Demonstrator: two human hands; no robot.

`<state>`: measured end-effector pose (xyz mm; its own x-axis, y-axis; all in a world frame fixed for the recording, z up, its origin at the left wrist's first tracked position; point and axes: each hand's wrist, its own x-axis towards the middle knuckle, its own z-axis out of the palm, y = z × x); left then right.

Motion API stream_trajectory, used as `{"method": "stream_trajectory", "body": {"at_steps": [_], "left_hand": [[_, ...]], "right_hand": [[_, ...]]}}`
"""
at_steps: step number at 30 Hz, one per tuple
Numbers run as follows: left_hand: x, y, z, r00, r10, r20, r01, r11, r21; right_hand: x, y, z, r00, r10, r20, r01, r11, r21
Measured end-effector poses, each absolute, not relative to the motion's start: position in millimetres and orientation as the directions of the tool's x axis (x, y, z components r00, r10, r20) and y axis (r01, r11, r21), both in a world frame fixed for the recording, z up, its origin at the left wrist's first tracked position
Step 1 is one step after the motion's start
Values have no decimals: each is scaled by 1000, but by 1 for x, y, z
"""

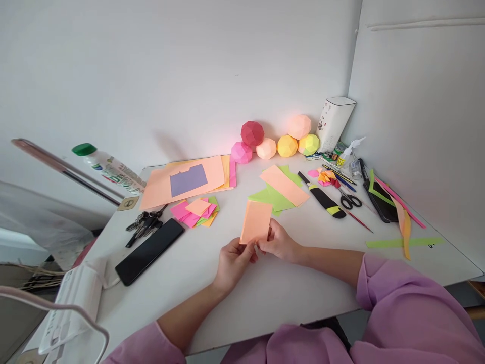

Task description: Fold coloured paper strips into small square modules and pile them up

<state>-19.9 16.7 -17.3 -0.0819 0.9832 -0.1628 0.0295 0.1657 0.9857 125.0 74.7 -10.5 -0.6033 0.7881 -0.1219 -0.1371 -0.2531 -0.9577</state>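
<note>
A folded piece of peach paper (pixel 256 221) is held up over the middle of the white table (pixel 288 293). My left hand (pixel 235 263) pinches its lower left edge between thumb and fingers. On the lower right edge, my right hand (pixel 279 241) grips the same paper, and the two thumbs nearly meet at the bottom. Just beyond it lie green paper pieces (pixel 283 201) with a peach strip (pixel 284 185) across them. To the left sits a small pile of pink, peach, green and yellow paper squares (pixel 197 210).
Peach sheets (pixel 159 189) with a purple piece (pixel 188 181) lie back left, near keys (pixel 146 225) and a black phone (pixel 149 251). Faceted paper balls (pixel 252 133) line the wall. Rightward are a cutter (pixel 326 200), scissors (pixel 350 200), a glue bottle (pixel 344 156) and paper strips (pixel 405 242).
</note>
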Motion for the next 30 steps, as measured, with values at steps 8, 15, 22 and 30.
{"method": "stream_trajectory", "body": {"at_steps": [8, 15, 22, 30], "left_hand": [[-21, 19, -18, -62, 985, -163, -40, 161, 986], [-20, 20, -19, -54, 985, -165, -35, 163, 986], [-23, 19, -14, -126, 979, -163, -9, 163, 987], [-23, 21, -8, -118, 979, -169, -104, 157, 982]], "right_hand": [[124, 77, -3, -717, 696, 16, -211, -196, -958], [122, 76, 8, -769, 637, 54, -255, -229, -940], [129, 84, -17, -648, 748, -143, -94, -264, -960], [132, 88, -14, -676, 730, -100, -158, -275, -948]]}}
